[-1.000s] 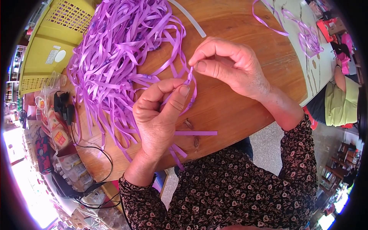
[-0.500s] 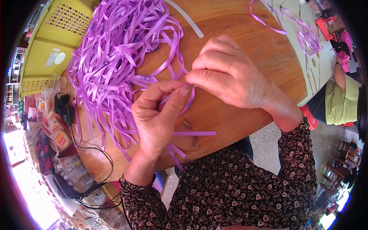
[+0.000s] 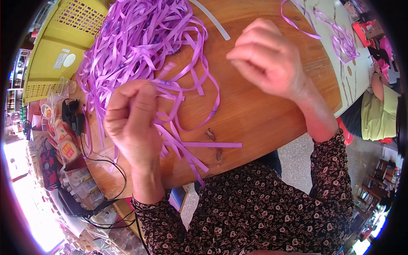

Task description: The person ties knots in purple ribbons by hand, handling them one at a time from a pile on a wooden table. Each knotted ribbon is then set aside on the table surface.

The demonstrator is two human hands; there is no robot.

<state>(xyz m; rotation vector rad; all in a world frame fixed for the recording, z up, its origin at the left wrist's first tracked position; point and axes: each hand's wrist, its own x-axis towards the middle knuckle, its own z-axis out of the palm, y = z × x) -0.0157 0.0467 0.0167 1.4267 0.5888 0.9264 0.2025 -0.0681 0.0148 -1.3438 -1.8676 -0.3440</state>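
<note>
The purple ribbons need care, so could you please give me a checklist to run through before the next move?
1. Right hand apart from the ribbon pile: ok, it is over the bare table.
2. Left hand at the ribbons: ok.
3. Ribbon firmly pinched in the left hand: cannot tell.
4. Pile untangled: not ok, strands cross and overlap.
5. Ribbons back from the near edge: not ok, one end reaches it.

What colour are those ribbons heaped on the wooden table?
The ribbons are light purple, seen best in the head view.
</note>
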